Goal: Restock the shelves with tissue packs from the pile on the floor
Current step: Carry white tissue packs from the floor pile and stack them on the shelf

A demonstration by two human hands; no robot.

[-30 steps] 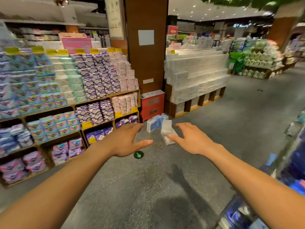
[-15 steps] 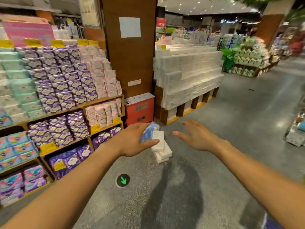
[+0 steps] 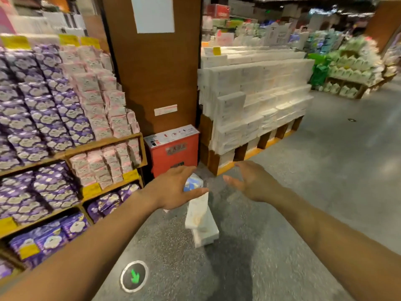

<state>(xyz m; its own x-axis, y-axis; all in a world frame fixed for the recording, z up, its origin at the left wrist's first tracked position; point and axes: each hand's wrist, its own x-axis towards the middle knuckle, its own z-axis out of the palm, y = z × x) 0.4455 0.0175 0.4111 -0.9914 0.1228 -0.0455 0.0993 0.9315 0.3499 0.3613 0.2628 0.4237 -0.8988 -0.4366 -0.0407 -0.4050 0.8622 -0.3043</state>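
Left hand (image 3: 173, 189) and right hand (image 3: 252, 183), each grip released with fingers spread, reach toward the tissue packs (image 3: 200, 218) piled on the floor (image 3: 325, 170), seemingly to gather them for the shelves (image 3: 104, 144).

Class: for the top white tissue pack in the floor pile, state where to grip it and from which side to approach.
Probably across its two long side faces, coming from above. The top white pack lies tilted on a lower white pack, long axis pointing away, broad face up; the open left hand and right hand hover either side.
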